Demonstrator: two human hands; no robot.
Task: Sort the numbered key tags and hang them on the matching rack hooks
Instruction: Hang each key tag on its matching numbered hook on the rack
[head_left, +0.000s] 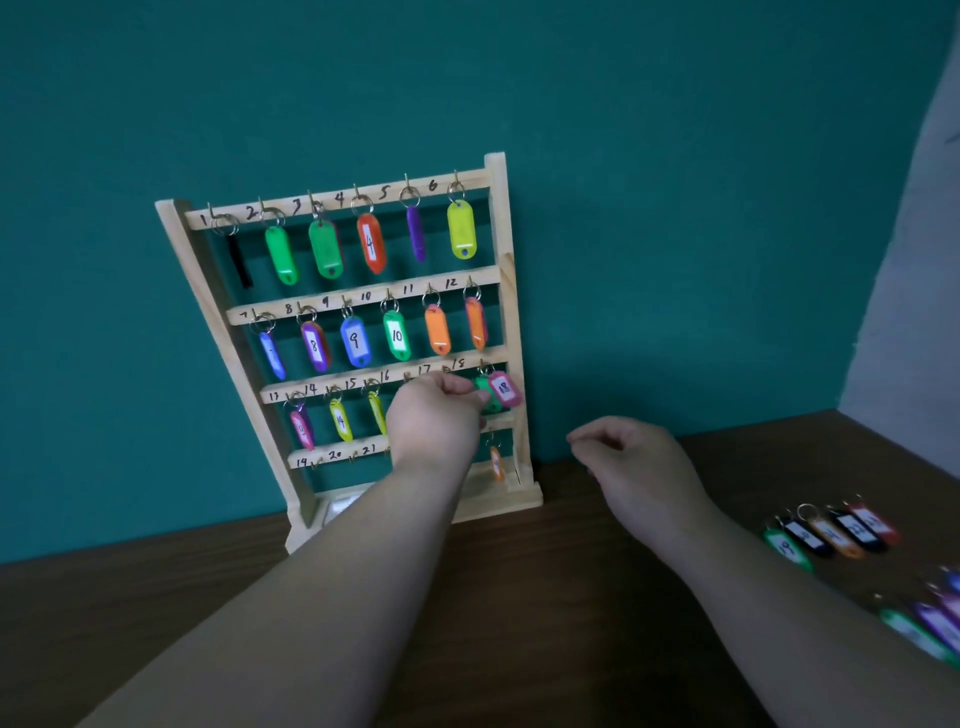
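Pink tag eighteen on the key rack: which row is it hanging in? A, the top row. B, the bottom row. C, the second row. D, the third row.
D: the pink tag 18 hangs from the third rail's last hook on the wooden key rack, beside the green tag that the left hand pinches.

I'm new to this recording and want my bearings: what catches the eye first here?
The light wooden rack against the teal wall stands out, its numbered hooks hung with bright plastic key tags. At its third row the left hand pinches a green key tag beside the pink tag marked 18. To the right, loose key tags lie in a row on the dark brown table, while the right hand hovers empty.
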